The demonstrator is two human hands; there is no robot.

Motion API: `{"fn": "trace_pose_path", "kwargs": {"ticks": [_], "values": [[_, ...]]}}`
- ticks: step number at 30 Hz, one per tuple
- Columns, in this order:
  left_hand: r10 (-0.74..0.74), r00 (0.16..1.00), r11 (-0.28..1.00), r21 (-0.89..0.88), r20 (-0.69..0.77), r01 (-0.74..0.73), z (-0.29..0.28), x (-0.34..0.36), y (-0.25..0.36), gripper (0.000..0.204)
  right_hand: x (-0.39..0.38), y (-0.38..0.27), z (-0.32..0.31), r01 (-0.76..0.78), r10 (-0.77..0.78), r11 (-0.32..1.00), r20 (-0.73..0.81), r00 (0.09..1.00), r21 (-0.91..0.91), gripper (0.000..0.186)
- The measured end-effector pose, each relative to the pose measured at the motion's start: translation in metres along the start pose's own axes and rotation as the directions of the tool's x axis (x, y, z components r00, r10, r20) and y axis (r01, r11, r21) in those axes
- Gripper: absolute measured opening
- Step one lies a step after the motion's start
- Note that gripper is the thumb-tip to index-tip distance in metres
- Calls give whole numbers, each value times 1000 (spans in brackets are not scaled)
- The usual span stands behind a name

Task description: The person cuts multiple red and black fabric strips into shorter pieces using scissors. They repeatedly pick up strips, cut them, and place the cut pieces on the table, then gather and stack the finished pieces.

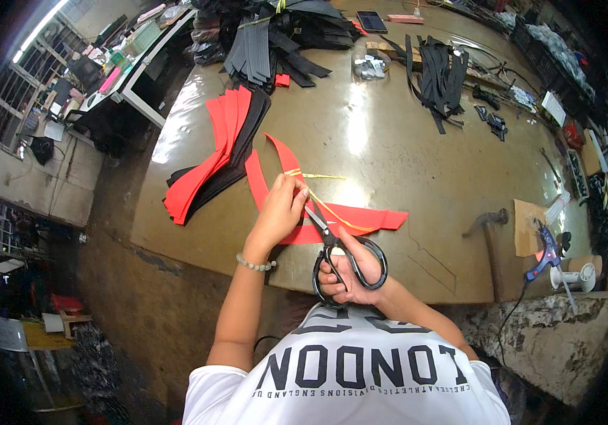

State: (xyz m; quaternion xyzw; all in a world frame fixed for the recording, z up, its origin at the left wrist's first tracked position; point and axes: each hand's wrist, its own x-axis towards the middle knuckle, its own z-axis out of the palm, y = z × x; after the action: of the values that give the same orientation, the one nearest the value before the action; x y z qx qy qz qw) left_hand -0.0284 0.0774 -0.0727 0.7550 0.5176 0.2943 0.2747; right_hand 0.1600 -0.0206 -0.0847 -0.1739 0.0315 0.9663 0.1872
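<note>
A pair of black-handled scissors (324, 234) is in my right hand (353, 273), its fingers through and around the loops. The blades point up and left, their tips close to my left hand (280, 208). Pinched in my left fingers is a thin yellow tie (335, 217), which runs across a bundle of red strips (361, 215) on the table. Another end of the tie sticks out to the right above my fingers. Two red strip ends curve up beyond my left hand, which hides part of the bundle.
Left of my hands lie fanned red strips (213, 164) over black strips (234, 161). Black strips are heaped (249, 53) at the back, and more lie at the right (440, 76). A glue gun (546, 253), a white spool (582, 278) and a phone (372, 22) rest on the table (417, 170).
</note>
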Motion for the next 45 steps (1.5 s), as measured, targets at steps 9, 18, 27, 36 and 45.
{"fn": "trace_pose_path", "kwargs": {"ticks": [9,18,27,36,45], "values": [[54,990,988,-139,-131,-73,13,-13,-21,15,9,1,4,74,-75,996,-14,997,-49,71],[-76,997,926,-372,-27,61,9,-15,-24,14,10,9,14,95,-202,932,-284,937,-350,69],[-119,993,854,-513,-23,91,9,-16,-23,15,12,6,18,115,-242,913,-293,925,-391,64],[-116,993,866,-490,-5,99,8,-16,-26,15,15,9,26,123,-295,893,-355,887,-433,61],[-163,987,796,-593,-12,124,12,-17,-30,15,14,9,22,129,-285,899,-336,898,-418,63]]}}
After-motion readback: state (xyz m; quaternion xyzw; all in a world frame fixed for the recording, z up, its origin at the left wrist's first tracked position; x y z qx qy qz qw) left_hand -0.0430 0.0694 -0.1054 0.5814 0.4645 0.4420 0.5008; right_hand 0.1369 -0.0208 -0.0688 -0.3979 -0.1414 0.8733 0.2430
